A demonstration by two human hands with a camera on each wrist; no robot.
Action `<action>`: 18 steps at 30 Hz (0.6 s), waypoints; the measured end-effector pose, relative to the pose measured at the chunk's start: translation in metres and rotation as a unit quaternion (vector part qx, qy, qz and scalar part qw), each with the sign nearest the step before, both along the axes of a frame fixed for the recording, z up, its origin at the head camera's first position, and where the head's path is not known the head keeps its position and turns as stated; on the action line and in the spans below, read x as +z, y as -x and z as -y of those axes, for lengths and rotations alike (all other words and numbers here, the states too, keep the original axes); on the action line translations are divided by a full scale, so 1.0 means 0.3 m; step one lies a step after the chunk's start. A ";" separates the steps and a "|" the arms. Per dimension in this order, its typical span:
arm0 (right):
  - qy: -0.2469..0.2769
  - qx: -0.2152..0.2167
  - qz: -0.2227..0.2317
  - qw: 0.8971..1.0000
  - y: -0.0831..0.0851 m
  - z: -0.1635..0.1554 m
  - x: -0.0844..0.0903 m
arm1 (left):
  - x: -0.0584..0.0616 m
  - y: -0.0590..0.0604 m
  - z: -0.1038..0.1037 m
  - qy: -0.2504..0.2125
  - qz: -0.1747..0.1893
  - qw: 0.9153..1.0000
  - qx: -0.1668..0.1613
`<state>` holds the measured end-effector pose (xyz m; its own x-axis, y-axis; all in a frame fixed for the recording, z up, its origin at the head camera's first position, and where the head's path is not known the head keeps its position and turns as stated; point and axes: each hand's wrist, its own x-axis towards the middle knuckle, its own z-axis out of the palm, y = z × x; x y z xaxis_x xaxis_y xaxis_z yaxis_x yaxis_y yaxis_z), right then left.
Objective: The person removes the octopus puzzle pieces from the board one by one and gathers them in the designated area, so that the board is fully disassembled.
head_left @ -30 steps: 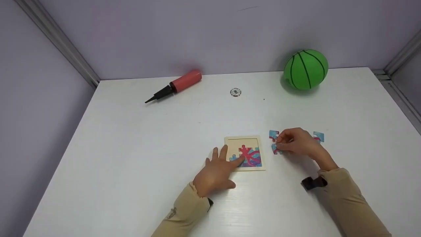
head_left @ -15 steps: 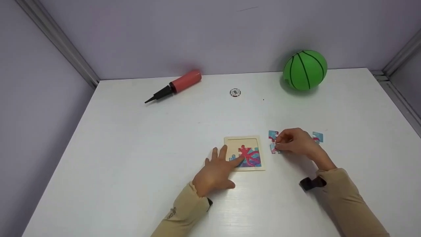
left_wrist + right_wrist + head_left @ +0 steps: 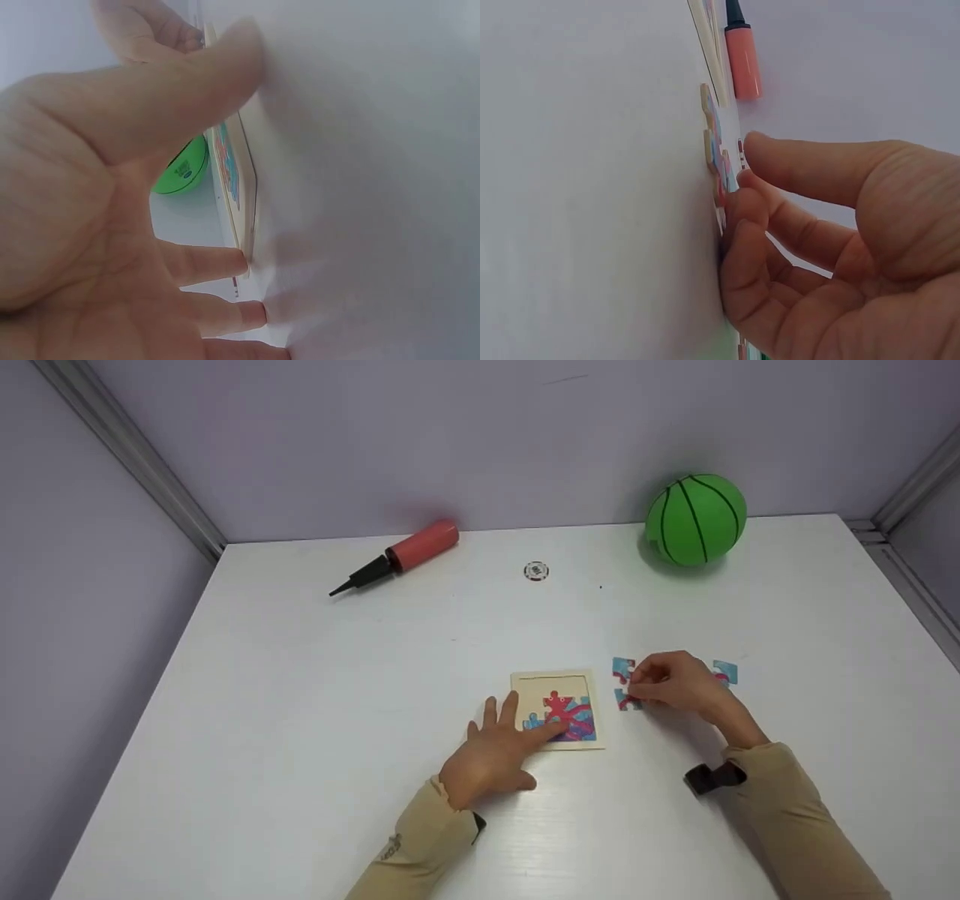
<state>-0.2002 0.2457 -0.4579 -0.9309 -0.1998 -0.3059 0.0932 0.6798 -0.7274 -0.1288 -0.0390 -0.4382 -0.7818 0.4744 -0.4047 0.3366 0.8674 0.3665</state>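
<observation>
The left hand lies flat with straight fingers, its fingertips pressing the near left corner of the puzzle board; the lower half of the board is filled with a red and blue picture. Just right of the board, the right hand curls its fingers onto a loose puzzle piece on the white table, and seems to pinch it. More pieces lie beside and behind that hand. Well beyond both hands are a green ball and a red pump.
</observation>
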 end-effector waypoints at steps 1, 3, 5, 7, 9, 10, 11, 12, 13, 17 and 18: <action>-0.002 -0.001 0.001 1.000 0.001 0.001 0.001 | 0.001 -0.002 0.001 0.002 0.001 1.000 -0.001; -0.001 -0.002 0.004 1.000 0.001 0.006 0.006 | 0.003 -0.004 0.002 0.004 0.003 1.000 0.000; -0.003 -0.003 0.008 1.000 0.000 0.012 0.013 | 0.003 -0.005 0.003 0.003 0.005 1.000 0.003; -0.005 -0.003 0.010 1.000 -0.001 0.020 0.019 | 0.004 -0.004 0.004 0.000 0.007 1.000 0.008; -0.007 -0.007 0.009 1.000 0.000 0.027 0.026 | 0.003 -0.003 0.003 -0.002 0.008 1.000 0.010; -0.009 -0.008 0.004 1.000 0.002 0.030 0.028 | 0.002 -0.001 0.001 -0.003 0.008 1.000 0.010; -0.008 -0.007 -0.003 1.000 0.004 0.034 0.029 | 0.001 0.001 0.000 -0.004 0.008 1.000 0.009; -0.006 -0.006 -0.011 1.000 0.007 0.040 0.030 | 0.000 0.002 -0.001 -0.004 0.006 1.000 0.007; -0.005 -0.005 -0.018 1.000 0.009 0.047 0.032 | -0.001 0.003 -0.002 -0.005 0.004 1.000 0.005; 0.015 0.012 -0.034 0.999 0.016 0.094 0.032 | -0.005 0.004 -0.003 0.002 -0.001 1.000 0.001; 0.022 0.016 -0.031 0.999 0.017 0.109 0.032 | -0.005 0.003 -0.004 0.003 -0.002 1.000 0.001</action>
